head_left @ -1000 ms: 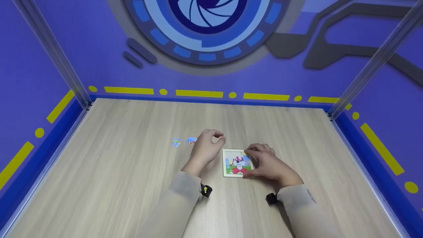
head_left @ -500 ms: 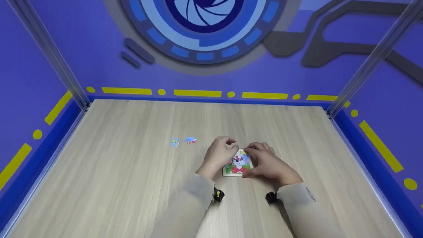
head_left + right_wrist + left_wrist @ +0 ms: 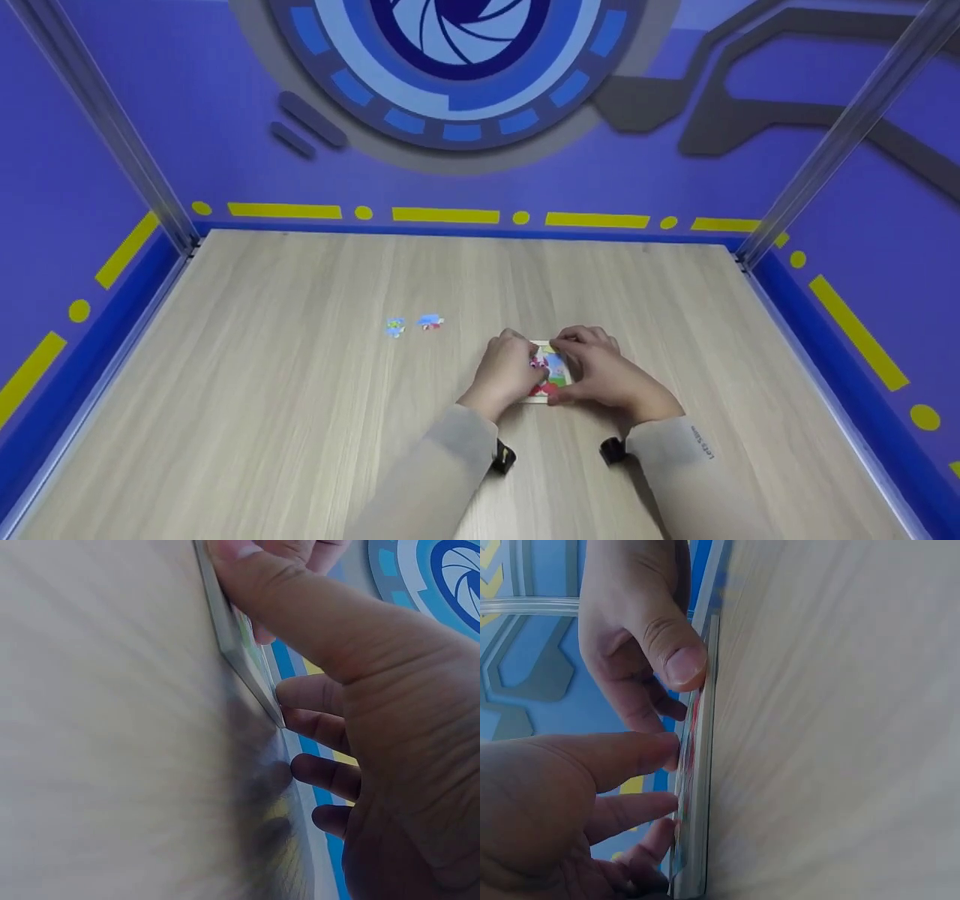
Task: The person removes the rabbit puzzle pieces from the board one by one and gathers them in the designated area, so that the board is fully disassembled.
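A small square jigsaw puzzle (image 3: 556,373) with a white rabbit picture lies flat in its pale frame on the table, partly covered by both hands. My right hand (image 3: 616,381) grips the frame's right side, thumb at the near edge and fingers at the far edge. Over the left half of the picture, my left hand (image 3: 505,376) touches the puzzle. In the left wrist view, its thumb and fingertips (image 3: 660,752) rest on the puzzle's face, fairly straight and spaced apart. Whether a loose piece sits beneath them is hidden.
Two loose puzzle pieces, a blue one with yellow-green (image 3: 394,326) and a blue one with red (image 3: 430,322), lie on the wooden table (image 3: 285,390) left of the frame. Blue-purple walls (image 3: 480,180) enclose the table's back and sides.
My left hand has moved right and slightly nearer, from beside the frame onto the puzzle's left half, uncovering the red-and-blue loose piece. The right hand keeps its grip on the frame.
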A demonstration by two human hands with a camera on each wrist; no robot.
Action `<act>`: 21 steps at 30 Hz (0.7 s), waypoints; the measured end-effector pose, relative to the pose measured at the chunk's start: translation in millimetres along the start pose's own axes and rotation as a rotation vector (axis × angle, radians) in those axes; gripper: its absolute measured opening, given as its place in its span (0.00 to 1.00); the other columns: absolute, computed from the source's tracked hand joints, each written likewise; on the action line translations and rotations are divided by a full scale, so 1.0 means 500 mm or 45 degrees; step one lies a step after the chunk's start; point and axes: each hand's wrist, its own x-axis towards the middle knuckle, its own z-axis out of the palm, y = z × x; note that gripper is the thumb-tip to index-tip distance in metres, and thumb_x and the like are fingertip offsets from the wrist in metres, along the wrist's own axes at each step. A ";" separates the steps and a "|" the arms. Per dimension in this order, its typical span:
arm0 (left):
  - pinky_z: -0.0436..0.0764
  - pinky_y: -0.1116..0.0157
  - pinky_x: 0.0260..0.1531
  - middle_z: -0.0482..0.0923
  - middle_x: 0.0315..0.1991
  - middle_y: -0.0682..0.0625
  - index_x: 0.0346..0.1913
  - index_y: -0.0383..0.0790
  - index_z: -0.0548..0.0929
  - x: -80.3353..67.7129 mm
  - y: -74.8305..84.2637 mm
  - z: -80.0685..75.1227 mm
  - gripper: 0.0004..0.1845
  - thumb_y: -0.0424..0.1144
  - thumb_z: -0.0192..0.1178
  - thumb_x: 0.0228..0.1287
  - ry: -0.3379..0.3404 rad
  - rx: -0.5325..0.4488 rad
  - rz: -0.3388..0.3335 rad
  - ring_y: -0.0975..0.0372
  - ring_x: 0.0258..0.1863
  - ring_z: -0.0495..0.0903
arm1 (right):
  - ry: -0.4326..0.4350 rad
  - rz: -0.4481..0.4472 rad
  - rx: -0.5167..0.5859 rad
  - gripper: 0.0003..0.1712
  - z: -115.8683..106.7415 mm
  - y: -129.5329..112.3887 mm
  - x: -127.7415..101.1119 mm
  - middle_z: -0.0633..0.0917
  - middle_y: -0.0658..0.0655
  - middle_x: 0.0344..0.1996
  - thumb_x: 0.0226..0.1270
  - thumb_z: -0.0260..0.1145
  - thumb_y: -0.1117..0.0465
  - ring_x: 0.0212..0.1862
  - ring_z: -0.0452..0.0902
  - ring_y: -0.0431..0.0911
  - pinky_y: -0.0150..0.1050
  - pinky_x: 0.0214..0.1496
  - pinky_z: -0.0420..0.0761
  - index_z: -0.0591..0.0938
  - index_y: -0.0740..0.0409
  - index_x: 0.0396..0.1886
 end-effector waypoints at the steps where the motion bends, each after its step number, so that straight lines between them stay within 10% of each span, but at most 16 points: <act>1: 0.80 0.52 0.69 0.84 0.62 0.41 0.63 0.34 0.92 0.000 0.001 0.001 0.22 0.40 0.77 0.72 0.001 0.011 -0.003 0.48 0.62 0.80 | 0.001 -0.002 0.000 0.60 0.000 0.000 0.000 0.79 0.59 0.76 0.49 0.93 0.35 0.79 0.67 0.60 0.68 0.83 0.64 0.82 0.57 0.79; 12: 0.73 0.51 0.65 0.85 0.65 0.47 0.67 0.45 0.92 -0.002 0.013 0.017 0.21 0.40 0.75 0.74 0.005 0.108 -0.035 0.52 0.59 0.73 | -0.003 -0.027 -0.017 0.59 0.001 0.006 0.000 0.79 0.59 0.76 0.50 0.92 0.36 0.79 0.67 0.60 0.68 0.83 0.62 0.82 0.57 0.79; 21: 0.65 0.42 0.74 0.84 0.67 0.47 0.64 0.43 0.93 0.009 0.003 0.037 0.22 0.34 0.75 0.68 0.051 -0.085 -0.124 0.49 0.65 0.70 | -0.007 -0.024 -0.006 0.59 -0.001 0.004 0.001 0.80 0.58 0.75 0.50 0.92 0.35 0.78 0.67 0.59 0.67 0.83 0.63 0.83 0.56 0.79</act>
